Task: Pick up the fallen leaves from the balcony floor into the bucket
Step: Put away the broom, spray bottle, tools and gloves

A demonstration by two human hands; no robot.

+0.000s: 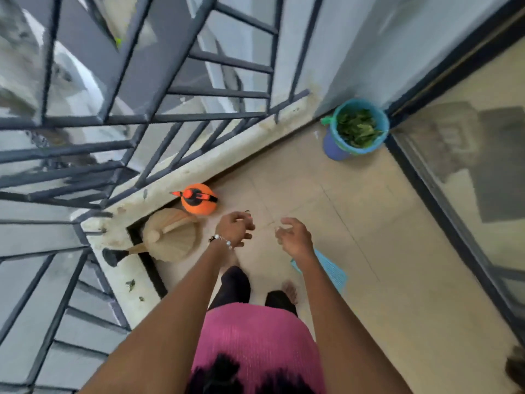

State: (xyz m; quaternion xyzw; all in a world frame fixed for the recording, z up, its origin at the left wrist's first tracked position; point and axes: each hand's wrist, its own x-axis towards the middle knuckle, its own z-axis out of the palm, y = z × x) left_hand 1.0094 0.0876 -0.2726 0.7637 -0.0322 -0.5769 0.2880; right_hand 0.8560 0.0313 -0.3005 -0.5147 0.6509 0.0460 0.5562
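Observation:
A blue bucket [358, 129] with a teal rim stands in the far corner of the balcony, holding a heap of green leaves [357, 127]. My left hand [234, 227], a bead bracelet on its wrist, hangs over the tiled floor with loosely curled fingers; the blur hides whether anything small sits at its fingertips. My right hand [294, 236] is beside it, fingers relaxed and holding nothing. A few small leaf scraps [131, 285] lie on the concrete ledge at the left. Both hands are well short of the bucket.
An orange spray bottle [198, 199] and a beige watering can [170, 236] stand against the ledge under the dark metal railing [159, 118]. A light-blue mat [331, 268] lies near my feet. A glass sliding door [466, 172] runs along the right.

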